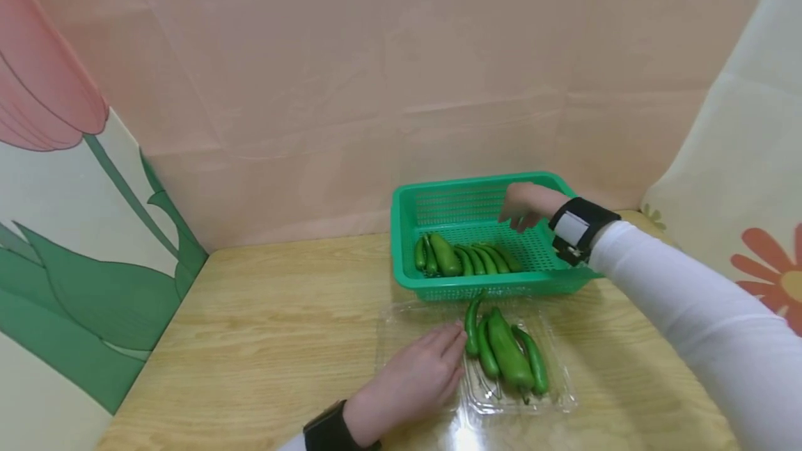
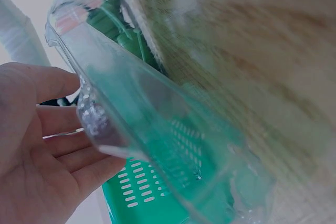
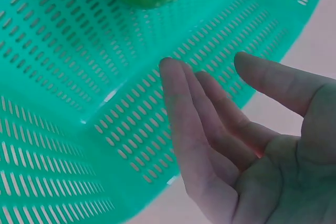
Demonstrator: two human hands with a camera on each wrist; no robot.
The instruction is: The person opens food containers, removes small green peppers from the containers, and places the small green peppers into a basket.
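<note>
My left hand (image 1: 420,374) lies at the middle fold of a clear plastic clamshell box (image 1: 557,401), its fingers extended. In the left wrist view the thumb and fingertips touch the edge of the clear plastic (image 2: 94,116). Several green peppers (image 1: 510,353) lie side by side in the right half of the box, one thick and the others slim. My right hand (image 1: 525,206) hovers over the right part of a green plastic basket (image 1: 404,228). Its fingers are loosely bent with nothing between them, as the right wrist view shows. More green peppers (image 1: 445,255) lie in a row inside the basket.
The basket stands behind the box on a wooden table (image 1: 282,326), close to a plain pinkish cloth backdrop (image 1: 301,89). Printed cloths hang at both sides, one with a tulip (image 1: 46,75), the other with an orange flower (image 1: 773,273).
</note>
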